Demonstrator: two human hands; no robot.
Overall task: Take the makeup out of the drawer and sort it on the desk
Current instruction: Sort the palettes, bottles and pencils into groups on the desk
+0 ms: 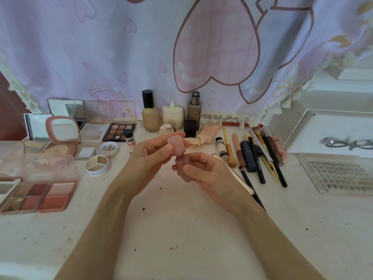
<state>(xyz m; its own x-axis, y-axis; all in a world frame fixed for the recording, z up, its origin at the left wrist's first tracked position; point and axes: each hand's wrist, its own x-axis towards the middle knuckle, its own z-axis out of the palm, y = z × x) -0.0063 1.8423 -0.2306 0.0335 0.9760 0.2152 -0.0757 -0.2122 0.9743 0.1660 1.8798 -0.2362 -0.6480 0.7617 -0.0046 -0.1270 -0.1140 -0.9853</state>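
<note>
Gripping a pink tube (178,152) between both hands above the desk (181,229).

The right hand (203,168) hides most of the pink tube (178,156). The blush box (38,197) is cut off at the left edge.

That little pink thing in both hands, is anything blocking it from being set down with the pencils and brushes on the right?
Nothing visible blocks it. The pink item is held above the desk by the left hand and right hand. The row of pencils and brushes lies just right of the right hand, with only bare desk between.
</note>
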